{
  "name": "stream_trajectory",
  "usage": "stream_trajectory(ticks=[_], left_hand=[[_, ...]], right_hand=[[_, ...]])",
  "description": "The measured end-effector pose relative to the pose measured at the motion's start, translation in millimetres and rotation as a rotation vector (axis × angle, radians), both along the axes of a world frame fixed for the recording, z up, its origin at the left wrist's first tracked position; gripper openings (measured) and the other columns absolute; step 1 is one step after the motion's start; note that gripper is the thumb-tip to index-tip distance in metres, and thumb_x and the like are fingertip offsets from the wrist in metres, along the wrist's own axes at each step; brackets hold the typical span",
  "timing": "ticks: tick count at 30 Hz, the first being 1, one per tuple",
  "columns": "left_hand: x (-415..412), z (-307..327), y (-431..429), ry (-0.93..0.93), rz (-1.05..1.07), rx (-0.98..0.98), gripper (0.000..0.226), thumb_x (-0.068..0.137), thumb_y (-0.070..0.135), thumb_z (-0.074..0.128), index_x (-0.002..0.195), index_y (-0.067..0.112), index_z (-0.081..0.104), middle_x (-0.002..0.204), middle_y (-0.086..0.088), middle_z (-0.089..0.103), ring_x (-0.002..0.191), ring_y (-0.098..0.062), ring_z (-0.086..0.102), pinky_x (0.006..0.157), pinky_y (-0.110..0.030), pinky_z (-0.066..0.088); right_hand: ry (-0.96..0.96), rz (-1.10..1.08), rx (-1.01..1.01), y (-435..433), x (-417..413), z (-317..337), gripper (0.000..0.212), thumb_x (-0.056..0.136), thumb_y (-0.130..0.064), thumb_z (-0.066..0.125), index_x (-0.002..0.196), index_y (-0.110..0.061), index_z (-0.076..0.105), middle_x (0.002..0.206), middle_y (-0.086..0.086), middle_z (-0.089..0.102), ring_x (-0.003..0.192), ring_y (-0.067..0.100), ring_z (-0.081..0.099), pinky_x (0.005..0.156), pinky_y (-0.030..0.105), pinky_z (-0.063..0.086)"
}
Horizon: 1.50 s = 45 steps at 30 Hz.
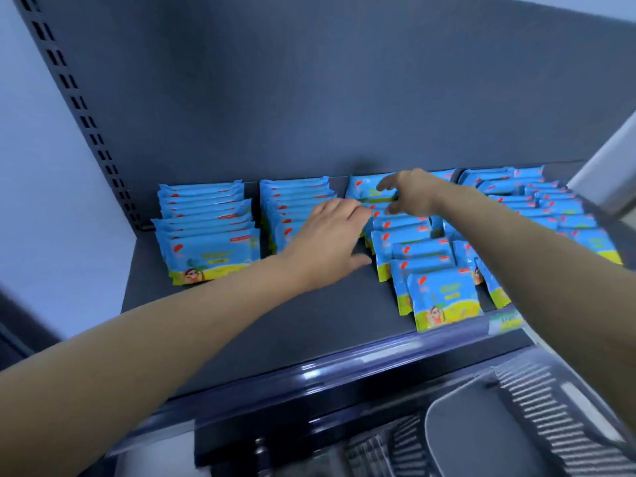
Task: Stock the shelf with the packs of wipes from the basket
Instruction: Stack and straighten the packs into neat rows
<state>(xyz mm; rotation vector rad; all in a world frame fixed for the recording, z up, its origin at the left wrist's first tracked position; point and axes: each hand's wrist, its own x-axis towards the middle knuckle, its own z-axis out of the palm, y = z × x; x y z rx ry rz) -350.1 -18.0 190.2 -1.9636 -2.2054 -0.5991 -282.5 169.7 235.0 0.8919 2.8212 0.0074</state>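
Observation:
Blue and yellow packs of wipes stand in several rows on the dark shelf. One row is at the left, a second beside it, a third in the middle and more packs at the right. My left hand lies flat with fingers spread, between the second and third rows, touching the packs. My right hand reaches over the back of the third row, fingers apart, resting on the rearmost packs. Neither hand holds a pack. The grey slatted basket sits below the shelf at the lower right.
The shelf's back panel rises behind the packs, with a slotted upright at the left. A glossy price rail runs along the shelf's front edge. A pale wall edge is at the right.

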Motion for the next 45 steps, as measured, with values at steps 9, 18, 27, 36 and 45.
stream_trajectory(ticks=[9,18,27,36,45], left_hand=[[80.4,-44.7,92.0,-0.112,0.038,-0.296,0.098,0.068,0.065,0.066,0.138,0.006,0.031,0.134,-0.007,0.037,0.126,-0.025,0.034,0.107,-0.035,0.024],[91.0,-52.0,113.6,-0.027,0.190,-0.417,0.110,0.062,0.069,0.067,0.142,0.008,0.023,0.139,-0.008,0.029,0.133,-0.028,0.021,0.114,-0.038,0.009],[74.8,-46.6,119.1,0.002,0.315,-0.360,0.093,0.061,0.065,0.067,0.129,0.008,0.039,0.122,-0.006,0.032,0.119,-0.027,0.025,0.112,-0.037,0.014],[59.7,-50.6,120.9,-0.102,0.307,-0.400,0.100,0.060,0.065,0.070,0.134,0.012,0.028,0.137,-0.004,0.032,0.135,-0.021,0.021,0.118,-0.038,-0.002],[59.8,-48.5,120.2,-0.111,0.320,-0.394,0.108,0.058,0.067,0.069,0.138,0.016,0.017,0.131,-0.003,0.034,0.128,-0.024,0.027,0.118,-0.039,0.001]], right_hand=[[-0.046,0.093,-0.164,80.8,31.8,-24.6,0.067,0.086,-0.024,0.067,0.145,-0.020,0.035,0.147,0.004,0.041,0.130,0.024,0.043,0.104,0.031,0.035],[-0.205,0.194,-0.268,112.8,1.5,-45.2,0.079,0.083,-0.038,0.066,0.148,-0.031,0.022,0.156,-0.004,0.024,0.142,0.023,0.026,0.116,0.042,0.024],[-0.348,0.184,-0.412,125.0,-21.9,-51.0,0.061,0.084,-0.035,0.065,0.137,-0.017,0.043,0.143,0.001,0.041,0.132,0.024,0.037,0.112,0.041,0.028],[-0.444,0.169,-0.467,128.9,-34.9,-51.5,0.045,0.084,-0.034,0.065,0.123,-0.015,0.056,0.135,0.006,0.047,0.128,0.027,0.040,0.104,0.039,0.032],[-0.440,0.195,-0.482,130.7,-36.1,-50.9,0.060,0.073,-0.045,0.073,0.124,-0.024,0.051,0.140,-0.003,0.044,0.131,0.022,0.037,0.114,0.043,0.027]])
